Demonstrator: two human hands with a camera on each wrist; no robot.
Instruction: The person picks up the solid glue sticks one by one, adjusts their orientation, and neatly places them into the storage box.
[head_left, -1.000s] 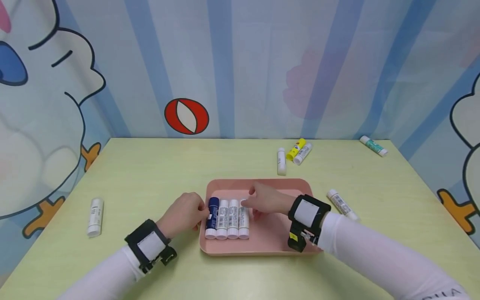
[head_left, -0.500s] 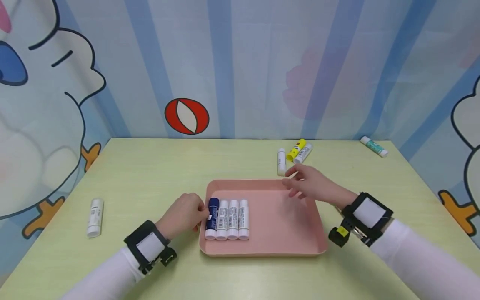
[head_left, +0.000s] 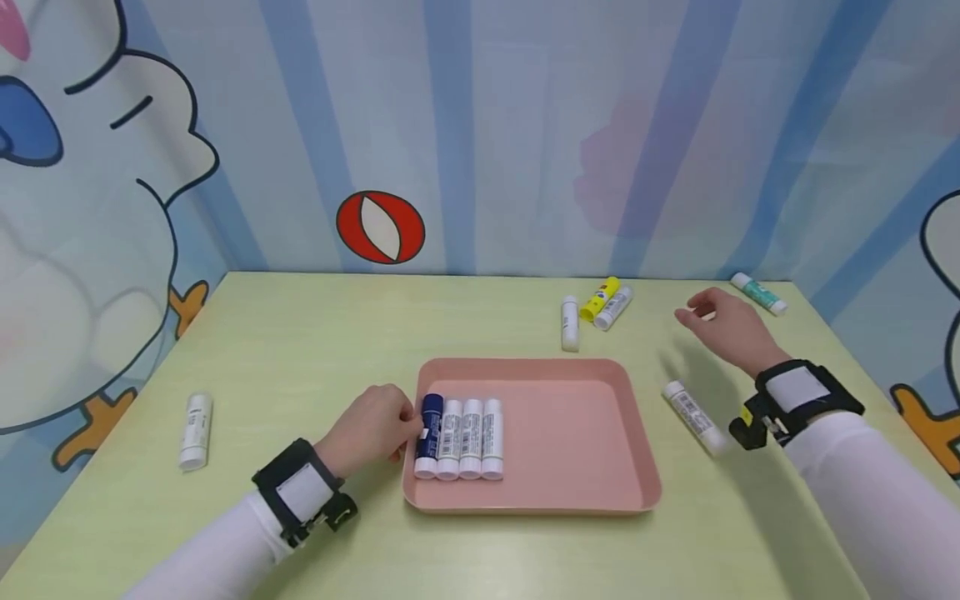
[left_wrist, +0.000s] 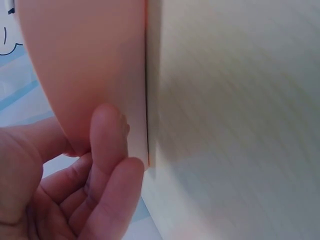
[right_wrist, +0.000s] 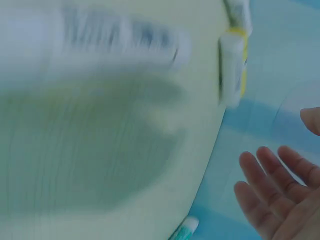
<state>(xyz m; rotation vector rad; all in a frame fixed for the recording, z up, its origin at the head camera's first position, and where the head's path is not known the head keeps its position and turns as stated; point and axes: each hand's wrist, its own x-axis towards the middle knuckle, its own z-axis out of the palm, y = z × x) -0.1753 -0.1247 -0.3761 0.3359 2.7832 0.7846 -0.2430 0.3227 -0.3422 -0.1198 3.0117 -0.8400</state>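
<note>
Both hands are over the table (head_left: 315, 333). Left hand (head_left: 369, 431) rests at the left rim of the pink tray (head_left: 570, 433), fingers curled against the rim and touching the blue stick (head_left: 428, 425); the left wrist view shows the thumb and fingertips (left_wrist: 107, 145) pressed on the tray's edge (left_wrist: 100, 65). Right hand (head_left: 723, 327) hovers above the far right of the table, fingers spread and relaxed, holding nothing; the right wrist view shows its fingers (right_wrist: 272, 192) straight and apart, though that view is blurred.

Nearest to it lies the green stick (head_left: 759, 293), a short white tube with a teal label, flat on the table near the far right corner, just beyond the fingertips and not touched.

Nine sticks in all. Four lie side by side in the tray's left part: the blue one and three white ones (head_left: 471, 426), touching each other. Five lie on the table: the green stick, a yellow stick (head_left: 601, 298) touching a white stick (head_left: 614, 307) beside it, another white one (head_left: 570, 322) just left of that pair, and a white one (head_left: 694, 417) right of the tray. A sixth table stick (head_left: 196, 419) lies far left, making ten.
</note>
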